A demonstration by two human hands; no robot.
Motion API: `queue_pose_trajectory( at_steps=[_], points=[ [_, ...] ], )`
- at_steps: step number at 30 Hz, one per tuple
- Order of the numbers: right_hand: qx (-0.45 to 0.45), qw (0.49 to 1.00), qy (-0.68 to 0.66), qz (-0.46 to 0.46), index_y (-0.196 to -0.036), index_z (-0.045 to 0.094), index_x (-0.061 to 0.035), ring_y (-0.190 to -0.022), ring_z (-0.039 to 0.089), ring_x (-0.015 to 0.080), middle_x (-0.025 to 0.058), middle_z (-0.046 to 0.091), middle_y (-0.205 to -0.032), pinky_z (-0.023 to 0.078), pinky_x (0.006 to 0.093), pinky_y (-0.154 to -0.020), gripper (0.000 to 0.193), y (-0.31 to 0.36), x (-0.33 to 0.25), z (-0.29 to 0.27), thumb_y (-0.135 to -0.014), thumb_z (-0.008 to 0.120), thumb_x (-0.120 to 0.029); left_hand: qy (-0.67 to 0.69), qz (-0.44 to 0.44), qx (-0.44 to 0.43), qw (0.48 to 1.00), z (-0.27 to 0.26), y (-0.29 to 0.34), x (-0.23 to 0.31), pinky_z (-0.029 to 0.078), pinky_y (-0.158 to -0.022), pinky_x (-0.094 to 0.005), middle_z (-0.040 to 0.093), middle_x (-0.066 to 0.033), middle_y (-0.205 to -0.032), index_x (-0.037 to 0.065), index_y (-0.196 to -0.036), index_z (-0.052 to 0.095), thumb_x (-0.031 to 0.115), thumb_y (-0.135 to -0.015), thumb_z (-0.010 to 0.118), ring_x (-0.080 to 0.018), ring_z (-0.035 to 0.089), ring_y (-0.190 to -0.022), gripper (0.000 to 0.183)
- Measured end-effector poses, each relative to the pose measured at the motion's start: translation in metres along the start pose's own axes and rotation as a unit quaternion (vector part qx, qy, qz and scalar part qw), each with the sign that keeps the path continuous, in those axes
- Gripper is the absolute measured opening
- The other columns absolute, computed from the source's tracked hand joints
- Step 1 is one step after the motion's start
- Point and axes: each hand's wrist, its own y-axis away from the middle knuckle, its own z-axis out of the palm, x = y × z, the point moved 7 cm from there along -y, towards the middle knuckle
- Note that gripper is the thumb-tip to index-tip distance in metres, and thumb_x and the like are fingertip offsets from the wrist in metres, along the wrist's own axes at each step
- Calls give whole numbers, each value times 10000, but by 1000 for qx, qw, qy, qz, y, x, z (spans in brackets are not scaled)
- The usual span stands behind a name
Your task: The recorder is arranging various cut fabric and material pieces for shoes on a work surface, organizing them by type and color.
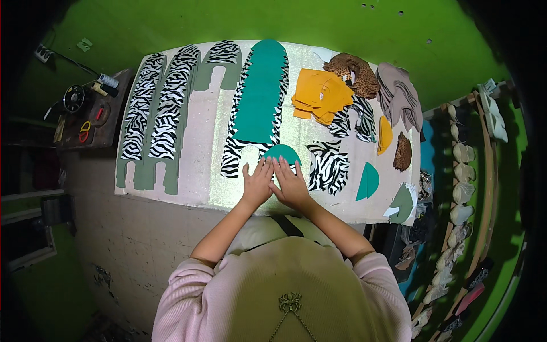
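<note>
My left hand (258, 182) and my right hand (290, 182) lie side by side near the table's front edge, fingers stretched out, their fingertips on a teal half-round cut piece (283, 151). Beneath it, a zebra-print edge shows between the fingers; the rest is hidden under my hands. Just beyond lies a column of overlapping teal pieces (262, 94) with zebra-print pieces (230, 165) along its sides and lower end. To the right of my right hand is a stack of zebra-print pieces (329, 168).
Olive and zebra-print rows (170, 122) cover the table's left. Yellow pieces (322, 94), leopard-print pieces (359, 77) and mauve pieces (397, 94) lie at the back right. A sewing machine's wheel (74, 98) and orange-handled scissors (85, 131) are on a side table. Shoe-shaped items (462, 171) line the right rack.
</note>
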Motion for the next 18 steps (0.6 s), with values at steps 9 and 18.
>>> queue_pose_trajectory(
  at_steps=[9, 18],
  points=[
    [17, 999, 8, 43, -1428, 238, 41, -1343, 347, 318, 229, 359, -1428, 154, 519, -1107, 698, 10, 12, -6, -933, 449, -404, -3, 17, -8, 1000, -8, -1, 1, 211, -1010, -557, 486, -81, -1347, 80, -1337, 451, 194, -769, 581, -186, 433, -1265, 594],
    [30, 995, -37, 89, -1430, 221, 52, -1348, 335, 319, 234, 349, -1433, 167, 480, -1115, 697, 25, 29, -15, -934, 456, -377, -24, 10, -21, 999, -8, -4, 5, 222, -1007, -551, 478, -81, -1355, 64, -1324, 468, 216, -792, 552, -192, 423, -1272, 560]
  ],
)
